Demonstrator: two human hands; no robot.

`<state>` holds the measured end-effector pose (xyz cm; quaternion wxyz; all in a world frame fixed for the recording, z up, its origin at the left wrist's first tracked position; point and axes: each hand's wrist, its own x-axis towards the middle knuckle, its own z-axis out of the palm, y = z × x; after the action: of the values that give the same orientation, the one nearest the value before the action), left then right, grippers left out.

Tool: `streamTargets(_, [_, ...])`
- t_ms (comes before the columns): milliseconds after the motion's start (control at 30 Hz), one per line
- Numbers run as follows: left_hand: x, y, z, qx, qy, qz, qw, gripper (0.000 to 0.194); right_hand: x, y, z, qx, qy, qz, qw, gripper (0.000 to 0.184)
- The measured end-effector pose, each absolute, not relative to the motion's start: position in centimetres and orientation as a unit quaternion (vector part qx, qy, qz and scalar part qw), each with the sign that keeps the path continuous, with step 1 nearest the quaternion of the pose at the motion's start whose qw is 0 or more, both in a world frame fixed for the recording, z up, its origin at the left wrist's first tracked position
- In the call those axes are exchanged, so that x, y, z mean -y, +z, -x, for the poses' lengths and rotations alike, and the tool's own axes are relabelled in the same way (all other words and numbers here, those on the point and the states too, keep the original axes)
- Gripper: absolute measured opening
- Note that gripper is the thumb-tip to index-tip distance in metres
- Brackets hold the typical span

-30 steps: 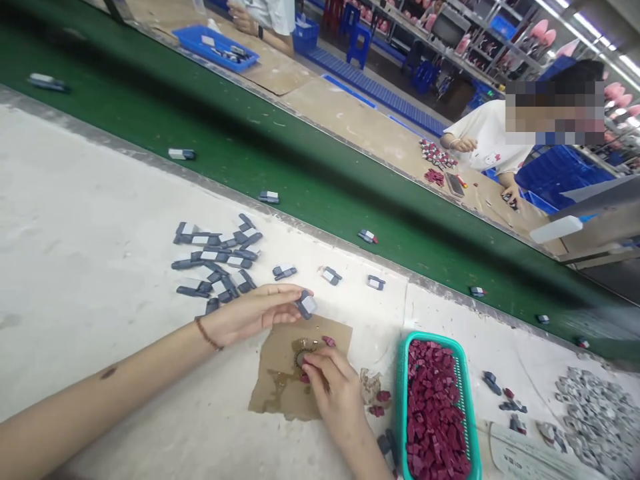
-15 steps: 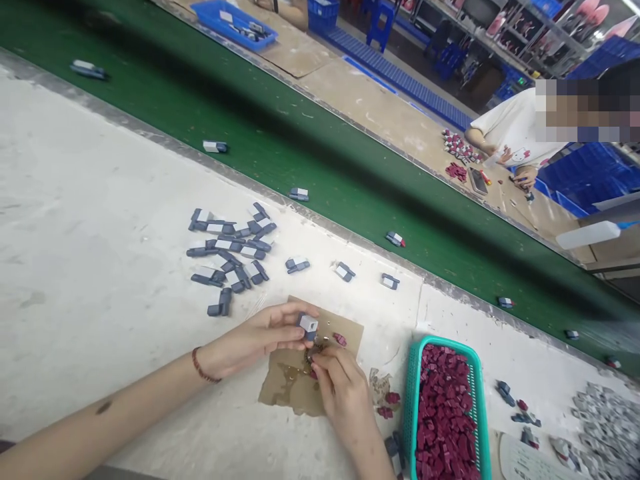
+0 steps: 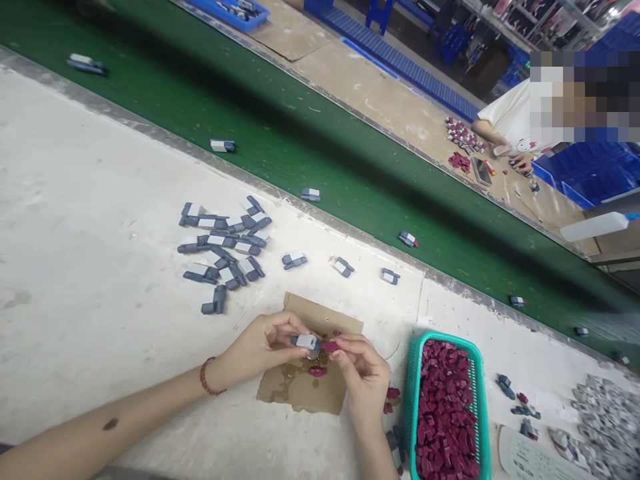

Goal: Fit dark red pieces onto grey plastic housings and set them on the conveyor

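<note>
Between the fingers of my left hand point(image 3: 273, 341) is a dark blue and light grey plastic part point(image 3: 306, 342), its grey side facing up. My right hand point(image 3: 363, 373) pinches a small maroon plastic piece point(image 3: 330, 346) against the right end of that part; whether it is seated there I cannot tell. Under both hands lies a stained brown cardboard sheet point(image 3: 295, 390). Another maroon piece point(image 3: 317, 371) rests on the cardboard, close to a small round metal item point(image 3: 314, 355) partly hidden by the held part.
Many blue-grey parts point(image 3: 220, 240) lie in a group to the left. A teal basket point(image 3: 481, 400) of maroon pieces stands at right, beside loose grey pieces point(image 3: 607, 413). Beyond the white table runs a green conveyor belt point(image 3: 270, 160) carrying spaced parts. Across it, a person in white point(image 3: 510, 110) works.
My right hand has risen from the cardboard with a maroon piece and brought it to the held part. My left hand has turned the part level. Several belt parts have shifted right.
</note>
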<state>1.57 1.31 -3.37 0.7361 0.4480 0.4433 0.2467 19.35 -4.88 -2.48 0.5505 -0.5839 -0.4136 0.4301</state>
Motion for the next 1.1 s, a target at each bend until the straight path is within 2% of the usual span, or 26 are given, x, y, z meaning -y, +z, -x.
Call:
streamTargets(433, [-1.0,-3.9,-1.6,-0.444,0.262,-0.443,0.733,0.024,4.5,-1.8,-18.3,0.504,0.392,0.608,0.472,0.01])
streamTargets(667, [-0.9,-4.0,-1.7,-0.453,0.275,-0.437,0.727,0.03,4.7,-1.4,-18.8,0.515,0.4,0.605,0.457,0.01])
streamTargets(867, [-0.4,-4.2,-1.5,-0.478,0.261,-0.438,0.715,0.034,5.3,-1.5,-18.5,0.511,0.389,0.602,0.475,0.009])
streamTargets(1100, [-2.0,-0.7,-3.3,-0.408,0.213,-0.581,0.671,0.019,7.3,1.8,-21.8,0.554,0.319,0.645,0.419,0.014])
